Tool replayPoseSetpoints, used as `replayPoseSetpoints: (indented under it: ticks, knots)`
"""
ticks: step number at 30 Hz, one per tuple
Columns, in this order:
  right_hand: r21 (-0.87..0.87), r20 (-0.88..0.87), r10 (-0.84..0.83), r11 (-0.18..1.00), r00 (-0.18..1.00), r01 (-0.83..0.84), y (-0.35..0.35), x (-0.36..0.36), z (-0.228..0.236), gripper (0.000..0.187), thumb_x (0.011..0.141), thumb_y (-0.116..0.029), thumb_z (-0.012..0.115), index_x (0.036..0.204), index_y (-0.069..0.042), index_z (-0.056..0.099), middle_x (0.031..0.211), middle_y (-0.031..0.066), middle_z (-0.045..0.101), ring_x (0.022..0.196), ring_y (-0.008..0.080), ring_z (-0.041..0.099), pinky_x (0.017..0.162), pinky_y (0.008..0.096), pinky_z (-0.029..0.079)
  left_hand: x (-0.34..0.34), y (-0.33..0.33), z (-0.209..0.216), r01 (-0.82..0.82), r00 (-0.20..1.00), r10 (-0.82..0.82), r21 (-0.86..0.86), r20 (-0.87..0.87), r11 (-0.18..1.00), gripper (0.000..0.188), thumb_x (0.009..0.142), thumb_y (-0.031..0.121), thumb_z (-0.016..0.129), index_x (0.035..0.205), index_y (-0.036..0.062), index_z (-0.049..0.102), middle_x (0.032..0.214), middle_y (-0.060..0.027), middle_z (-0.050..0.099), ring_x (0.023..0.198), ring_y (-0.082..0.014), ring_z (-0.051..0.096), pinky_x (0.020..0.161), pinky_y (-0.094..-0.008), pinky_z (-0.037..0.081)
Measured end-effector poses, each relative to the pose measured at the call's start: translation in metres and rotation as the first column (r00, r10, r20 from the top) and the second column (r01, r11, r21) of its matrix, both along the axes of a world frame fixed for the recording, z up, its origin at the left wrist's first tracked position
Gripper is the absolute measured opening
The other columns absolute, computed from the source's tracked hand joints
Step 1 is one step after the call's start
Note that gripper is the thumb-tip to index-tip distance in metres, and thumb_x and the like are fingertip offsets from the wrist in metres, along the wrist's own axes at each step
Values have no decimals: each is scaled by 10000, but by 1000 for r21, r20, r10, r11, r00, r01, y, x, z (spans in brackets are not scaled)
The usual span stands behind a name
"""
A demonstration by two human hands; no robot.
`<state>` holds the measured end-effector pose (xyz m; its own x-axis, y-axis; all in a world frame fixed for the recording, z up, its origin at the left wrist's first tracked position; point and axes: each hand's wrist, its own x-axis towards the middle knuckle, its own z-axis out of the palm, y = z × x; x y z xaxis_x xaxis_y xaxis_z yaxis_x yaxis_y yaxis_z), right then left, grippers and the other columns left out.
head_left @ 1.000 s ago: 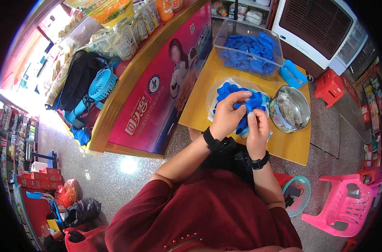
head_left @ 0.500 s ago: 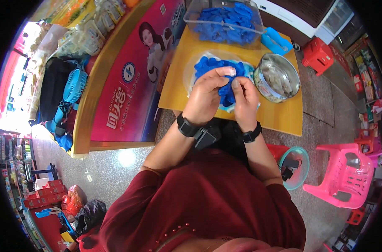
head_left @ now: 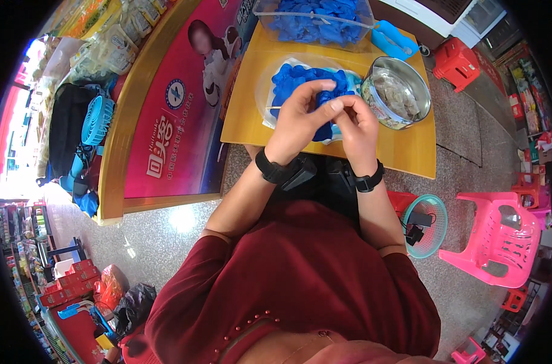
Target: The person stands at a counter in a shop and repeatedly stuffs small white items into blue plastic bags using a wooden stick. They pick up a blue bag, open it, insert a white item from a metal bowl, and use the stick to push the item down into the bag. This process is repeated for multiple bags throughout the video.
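Note:
My left hand (head_left: 299, 116) and my right hand (head_left: 356, 124) meet fingertip to fingertip above the near edge of a pile of blue pieces (head_left: 294, 82). The pile lies on a white sheet on the yellow table (head_left: 245, 121). Both hands pinch a small blue piece (head_left: 324, 98) between them. A thin pale stick (head_left: 273, 108) pokes out to the left from under my left hand. Each wrist has a black band. A round metal bowl (head_left: 397, 91) with pale contents stands just right of my hands.
A clear bin (head_left: 315, 21) full of blue pieces sits at the table's far edge, with a light blue scoop (head_left: 392, 39) beside it. A long counter with a pink banner (head_left: 179, 103) runs along the left. A pink plastic chair (head_left: 500, 236) and a teal basket (head_left: 424, 224) stand on the floor to the right.
My hands have stayed together over the blue pile, drawing slightly toward me. The view has shifted, so the table sits higher in the picture.

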<state>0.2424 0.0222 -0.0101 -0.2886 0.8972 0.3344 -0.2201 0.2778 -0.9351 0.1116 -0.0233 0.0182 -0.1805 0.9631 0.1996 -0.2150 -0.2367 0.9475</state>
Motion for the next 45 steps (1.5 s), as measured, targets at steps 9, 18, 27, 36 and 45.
replayPoseSetpoints:
  ticks: [9, 18, 27, 36, 45]
  knots:
    - [-253, -383, 88, 947, 920, -196, -10, -6, 5, 107, 926, -120, 636, 972, -31, 601, 832, -6, 568, 731, 91, 540, 671, 242, 436, -19, 7, -7, -59, 975, 70, 59, -212, 996, 338, 843, -53, 641, 1168, 40, 620, 989, -22, 635, 923, -104, 602, 815, -248, 491]
    - [17, 19, 44, 999, 999, -45, -17, -13, 8, 205, 915, -87, 664, 1082, -17, 567, 895, 16, 555, 753, 59, 525, 658, 206, 449, -14, 6, -7, -264, 779, 401, 329, -482, 907, 396, 716, -152, 535, 1029, 54, 662, 1008, -109, 654, 932, -210, 643, 789, -326, 513]
    - [33, -63, 13, 999, 998, -11, -30, -20, 0, 180, 963, -112, 586, 1078, 16, 534, 887, 39, 591, 735, 88, 576, 665, 229, 485, -9, 11, -21, -101, 959, 135, -145, 249, 984, 319, 880, 20, 563, 1197, 55, 544, 811, -7, 536, 683, -117, 538, 545, -263, 420]
    - [-15, -91, 6, 1000, 996, -8, -27, -24, 2, 163, 955, -122, 613, 1042, 4, 559, 862, 17, 600, 732, 52, 554, 632, 203, 466, 4, 16, -34, -373, 918, 384, 117, -94, 920, 367, 872, -51, 596, 1218, 58, 536, 878, -48, 616, 757, -105, 616, 653, -251, 519]
    - [-67, -92, 45, 996, 995, -51, -25, -20, -3, 170, 950, -175, 632, 984, -14, 588, 808, 27, 614, 641, 57, 540, 555, 213, 454, 5, 11, -27, -366, 920, 375, 93, -115, 926, 376, 853, -93, 581, 1196, 58, 553, 963, -79, 672, 841, -125, 646, 736, -264, 531]
